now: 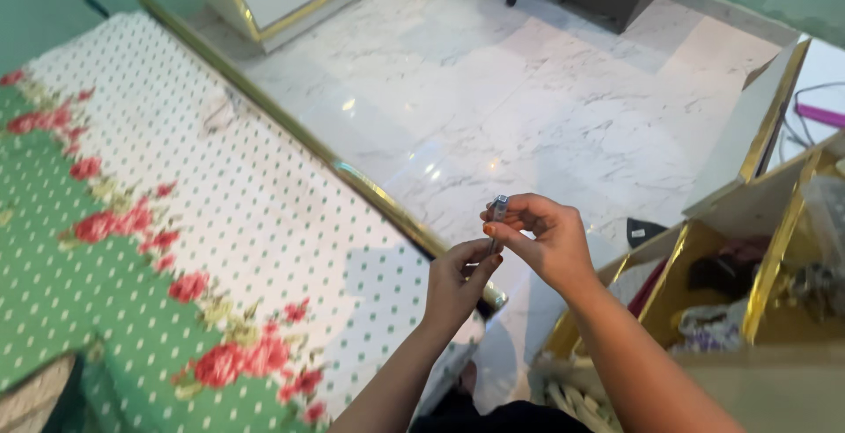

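Both hands meet over the marble floor [546, 107], just beside the gold-edged bed with its green-and-white dotted floral sheet [176, 239]. The right hand [550, 239] pinches a small silver metal cylinder with a thin stem [498, 211] between thumb and fingertips; the left hand [459, 276] closes its fingertips on the stem's lower end, directly beneath the right fingers.

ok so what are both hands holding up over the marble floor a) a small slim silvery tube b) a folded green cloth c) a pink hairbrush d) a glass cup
a: the right hand pinches the top of a small slim silvery tube while the left hand has its grip on the lower end, above the white marble floor.
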